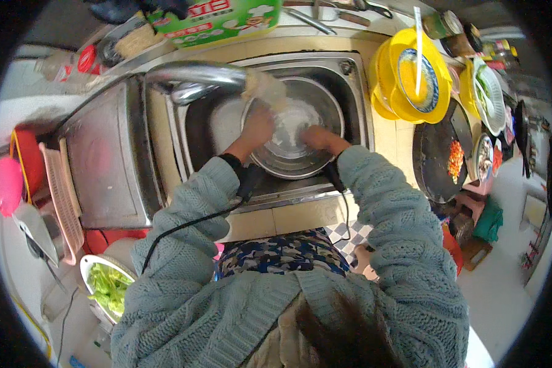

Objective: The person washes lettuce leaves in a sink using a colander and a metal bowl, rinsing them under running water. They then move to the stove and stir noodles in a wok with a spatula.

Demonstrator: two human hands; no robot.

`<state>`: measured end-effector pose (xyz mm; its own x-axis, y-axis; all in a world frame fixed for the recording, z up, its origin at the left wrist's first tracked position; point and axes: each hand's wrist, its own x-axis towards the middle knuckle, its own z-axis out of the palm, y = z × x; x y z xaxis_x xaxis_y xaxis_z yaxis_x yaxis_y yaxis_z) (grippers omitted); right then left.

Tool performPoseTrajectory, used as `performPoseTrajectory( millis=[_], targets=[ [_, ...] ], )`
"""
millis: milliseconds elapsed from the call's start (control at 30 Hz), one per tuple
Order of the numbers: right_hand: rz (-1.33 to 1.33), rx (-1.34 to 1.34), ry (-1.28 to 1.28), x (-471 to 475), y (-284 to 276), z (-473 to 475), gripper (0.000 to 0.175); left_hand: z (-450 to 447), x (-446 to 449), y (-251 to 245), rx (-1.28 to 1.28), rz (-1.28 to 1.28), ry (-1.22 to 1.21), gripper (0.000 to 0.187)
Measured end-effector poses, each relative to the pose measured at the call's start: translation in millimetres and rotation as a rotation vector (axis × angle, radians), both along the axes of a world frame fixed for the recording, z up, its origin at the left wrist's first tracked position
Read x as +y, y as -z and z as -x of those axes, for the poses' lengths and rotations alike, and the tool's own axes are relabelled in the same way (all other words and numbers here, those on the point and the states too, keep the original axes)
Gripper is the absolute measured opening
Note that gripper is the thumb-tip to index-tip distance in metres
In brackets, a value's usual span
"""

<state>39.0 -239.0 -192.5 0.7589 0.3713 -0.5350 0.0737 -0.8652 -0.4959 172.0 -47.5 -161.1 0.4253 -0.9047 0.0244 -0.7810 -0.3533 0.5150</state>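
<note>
A round stainless-steel basin (296, 170) stands in the metal sink (221, 124), under a chrome faucet (202, 76) with a pale cloth-like cover (264, 87) on its spout. Whitish, bright water (294, 117) shows inside the basin. My left hand (260, 123) reaches over the basin's left side, fingers blurred and partly lost below the spout. On the right, my right hand (321, 137) dips into the basin, its fingertips blurred against the water. Whether either hand grips something cannot be made out.
Nested yellow basins (409, 110) with a patterned bowl (416, 78) stand right of the sink. Beyond them lies a dark round board (430, 156) bearing chopped red pieces (455, 161). Leafy greens (106, 285) fill a white basket at lower left. A black cable (179, 225) crosses my left sleeve.
</note>
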Motion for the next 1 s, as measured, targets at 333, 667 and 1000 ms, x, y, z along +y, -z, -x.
performPoseTrajectory(
  millis=[333, 667, 1000],
  targets=[
    [-0.259, -0.266, 0.479, 103, -102, -75, 0.012, 54, 57, -51, 0.145, -0.24, -0.179, 0.031],
    [0.076, -0.035, 1.365, 29, -86, 77, 0.047, -5, 59, -19, 0.949, 0.018, -0.417, 0.049],
    [0.408, -0.513, 0.548, 21, 15, 79, 0.009, 0, 54, -1, 1.58, 0.059, -0.876, 0.034]
  ],
)
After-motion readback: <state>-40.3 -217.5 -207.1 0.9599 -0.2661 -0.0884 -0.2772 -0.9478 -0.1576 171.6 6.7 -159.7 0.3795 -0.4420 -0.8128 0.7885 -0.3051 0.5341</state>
